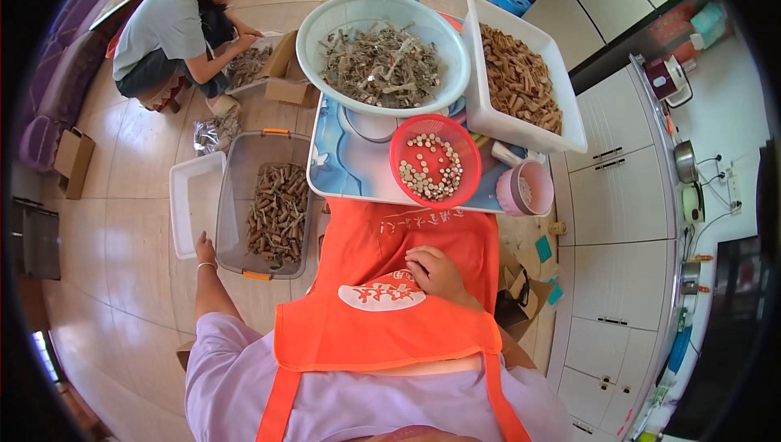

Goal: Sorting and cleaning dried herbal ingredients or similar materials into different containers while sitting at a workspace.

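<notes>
My left hand reaches down at my left, at the near corner of a white rectangular tray and beside a grey see-through bin. Its fingers are mostly hidden, so their grip does not show. Short brown rolled pieces lie heaped in the bin. My right hand rests on my orange-red apron, fingers curled in; anything inside them is hidden. Ahead on a blue patterned table stands a red colander holding small round tan discs.
The table also bears a pale green basin of greyish strips, a white tub of brown pieces and a pink cup. At the far left a person crouches by a cardboard box. White cabinets line the right.
</notes>
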Demonstrator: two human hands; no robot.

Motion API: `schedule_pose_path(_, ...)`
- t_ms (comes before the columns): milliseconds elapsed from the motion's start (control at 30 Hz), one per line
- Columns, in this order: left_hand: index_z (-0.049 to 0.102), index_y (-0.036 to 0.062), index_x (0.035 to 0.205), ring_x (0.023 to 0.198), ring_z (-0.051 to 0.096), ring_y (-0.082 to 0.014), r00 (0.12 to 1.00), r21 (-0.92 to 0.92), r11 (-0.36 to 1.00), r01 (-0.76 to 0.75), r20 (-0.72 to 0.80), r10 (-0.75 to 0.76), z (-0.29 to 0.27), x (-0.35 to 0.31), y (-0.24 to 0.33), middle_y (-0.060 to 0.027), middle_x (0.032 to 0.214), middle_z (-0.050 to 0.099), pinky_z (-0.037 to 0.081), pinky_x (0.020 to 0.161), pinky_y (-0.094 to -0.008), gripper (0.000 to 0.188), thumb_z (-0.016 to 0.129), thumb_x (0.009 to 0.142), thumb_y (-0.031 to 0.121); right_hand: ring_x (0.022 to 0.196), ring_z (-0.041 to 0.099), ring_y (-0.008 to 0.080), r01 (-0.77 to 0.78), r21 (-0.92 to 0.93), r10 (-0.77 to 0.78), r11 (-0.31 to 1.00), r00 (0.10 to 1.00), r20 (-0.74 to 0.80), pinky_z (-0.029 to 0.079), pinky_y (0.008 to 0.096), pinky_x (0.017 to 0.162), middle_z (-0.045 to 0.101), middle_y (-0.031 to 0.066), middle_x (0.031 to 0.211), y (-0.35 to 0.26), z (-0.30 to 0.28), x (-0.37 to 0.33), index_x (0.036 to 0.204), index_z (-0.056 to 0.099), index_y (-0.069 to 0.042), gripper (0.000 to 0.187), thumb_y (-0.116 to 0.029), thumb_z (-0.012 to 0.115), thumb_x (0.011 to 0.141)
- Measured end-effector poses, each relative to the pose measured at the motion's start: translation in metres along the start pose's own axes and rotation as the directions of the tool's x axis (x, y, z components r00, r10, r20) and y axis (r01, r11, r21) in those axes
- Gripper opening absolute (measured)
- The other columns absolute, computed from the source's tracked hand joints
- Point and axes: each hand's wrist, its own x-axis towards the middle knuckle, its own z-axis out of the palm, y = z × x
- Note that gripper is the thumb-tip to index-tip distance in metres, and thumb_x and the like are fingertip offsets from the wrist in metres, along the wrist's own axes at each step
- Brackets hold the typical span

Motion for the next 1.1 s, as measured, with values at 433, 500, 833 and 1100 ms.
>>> schedule_pose_path(433, 0.04, 0.0031, 0.143, 0.095, 0.065, -0.0171, 0.913, -0.378, 0.832, -0.407, -0.195, 0.358, 0.049, -0.04, 0.211, -0.0122, 0.121, 0.066, 0.048, 0.081, -0.0256, 0.044, 0.046, 0.101, 0.012, 0.097, 0.066, 0.0314, 0.158, -0.079, -0.171, 0.984, 0.966, -0.192, 0.054, 0.0392, 0.083, 0.068, 0.0147, 0.102, 0.004, -0.031, 0.002, 0.101, 0.068, -0.002, 0.014, -0.01, 0.065, 0.089)
schedule_pose_path(500, 0.049, 0.0035, 0.135, 0.093, 0.064, -0.0146, 0.832, -0.33, 0.763, -0.555, -0.226, 0.507, 0.094, -0.108, 0.261, -0.0093, 0.116, 0.067, 0.048, 0.081, -0.0267, 0.034, 0.045, 0.103, 0.012, 0.096, 0.066, 0.0335, 0.17, -0.268, -0.266, 0.948, 0.885, -0.383, 0.052, 0.0412, 0.086, 0.068, 0.0153, 0.101, 0.005, -0.077, 0.022, 0.1, 0.068, -0.002, 0.014, -0.006, 0.065, 0.087)
schedule_pose_path(833, 0.061, 0.001, 0.104, 0.075, 0.057, -0.01, 0.479, -0.419, 0.436, -0.796, 0.004, 0.878, 0.252, -0.416, 0.317, -0.0052, 0.092, 0.063, 0.046, 0.067, -0.0222, 0.019, 0.043, 0.1, -0.003, 0.092, 0.064, 0.0355, -0.339, -0.471, 0.035, 0.814, 0.839, -0.543, 0.051, 0.0435, 0.08, 0.067, 0.0149, 0.098, 0.116, -0.302, 0.225, 0.097, 0.069, -0.006, 0.014, -0.016, 0.063, 0.088)
schedule_pose_path(1100, 0.06, -0.0025, 0.108, 0.09, 0.063, -0.0137, 0.423, -0.381, 0.683, -0.623, 0.57, 0.704, 0.285, -0.467, 0.334, -0.008, 0.103, 0.064, 0.052, 0.081, -0.0269, 0.015, 0.049, 0.098, 0.001, 0.104, 0.066, 0.0329, -0.538, -0.634, 0.345, 0.555, 0.843, -0.414, 0.054, 0.0462, 0.086, 0.068, 0.0154, 0.111, 0.148, -0.285, 0.296, 0.107, 0.07, -0.007, 0.026, -0.024, 0.066, 0.087)
